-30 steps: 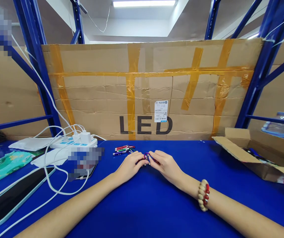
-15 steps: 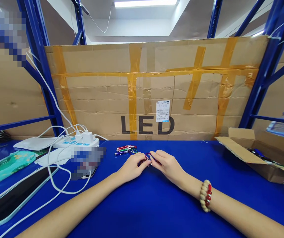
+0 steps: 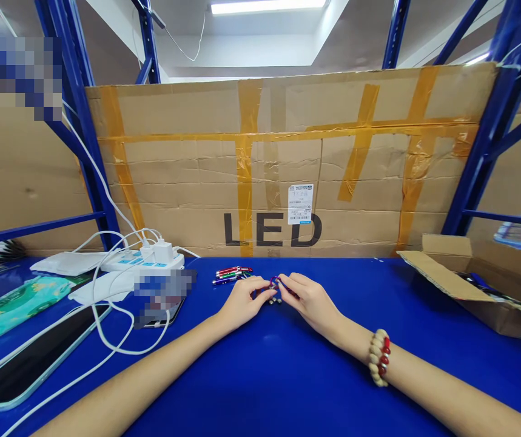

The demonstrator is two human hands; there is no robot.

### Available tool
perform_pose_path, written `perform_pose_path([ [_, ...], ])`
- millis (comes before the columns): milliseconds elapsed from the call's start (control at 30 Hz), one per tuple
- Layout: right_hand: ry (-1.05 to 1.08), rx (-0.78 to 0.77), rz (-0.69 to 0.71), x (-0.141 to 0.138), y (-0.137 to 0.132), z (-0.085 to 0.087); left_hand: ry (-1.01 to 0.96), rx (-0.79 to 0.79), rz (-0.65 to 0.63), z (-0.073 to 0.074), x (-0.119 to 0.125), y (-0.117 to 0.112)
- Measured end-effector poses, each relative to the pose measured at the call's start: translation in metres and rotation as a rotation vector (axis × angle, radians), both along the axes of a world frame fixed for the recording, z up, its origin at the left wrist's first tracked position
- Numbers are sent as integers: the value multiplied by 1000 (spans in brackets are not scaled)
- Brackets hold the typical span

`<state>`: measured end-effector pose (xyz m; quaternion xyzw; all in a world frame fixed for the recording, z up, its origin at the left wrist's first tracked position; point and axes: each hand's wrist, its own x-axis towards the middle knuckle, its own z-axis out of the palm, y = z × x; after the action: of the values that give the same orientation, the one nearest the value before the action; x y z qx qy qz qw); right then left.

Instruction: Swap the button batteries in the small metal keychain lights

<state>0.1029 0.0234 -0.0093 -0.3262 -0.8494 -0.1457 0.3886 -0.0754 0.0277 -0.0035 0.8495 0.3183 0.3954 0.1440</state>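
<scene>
My left hand (image 3: 244, 301) and my right hand (image 3: 308, 300) meet over the middle of the blue tabletop (image 3: 260, 376). Between their fingertips arches a thin purple loop (image 3: 275, 279), which looks like a small key ring or clip. Both hands pinch it, thumb against fingers. Small silvery pieces (image 3: 275, 300) hang or lie just below the loop; their exact kind is too small to tell. Just beyond my left hand lie several slim metallic pen-like tubes (image 3: 231, 275) in red, green and blue. A beaded bracelet (image 3: 379, 358) circles my right wrist.
On the left are a white power strip (image 3: 169, 261), tangled white cables (image 3: 130, 351), a phone (image 3: 176, 309), a dark tablet-like device (image 3: 37, 358) and a green packet (image 3: 23, 303). An open cardboard box (image 3: 487, 309) stands right. A taped cardboard sheet (image 3: 187, 182) closes the back.
The fingers have shifted slightly around the purple loop, and the silvery pieces below it show more plainly. The view has moved a little; the pen-like tubes lie as before.
</scene>
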Motion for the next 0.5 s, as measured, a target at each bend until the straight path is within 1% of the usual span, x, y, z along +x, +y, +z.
perform_pose_path([
  [167, 3, -4, 44, -1, -2, 1, -86, -1, -32, -3, -1, 2],
  [367, 24, -36, 40, 0, -2, 0, -207, -33, 67, -5, -3, 6],
  [500, 43, -66, 33, 1, 0, -1, -212, -15, 71, -6, -2, 6],
])
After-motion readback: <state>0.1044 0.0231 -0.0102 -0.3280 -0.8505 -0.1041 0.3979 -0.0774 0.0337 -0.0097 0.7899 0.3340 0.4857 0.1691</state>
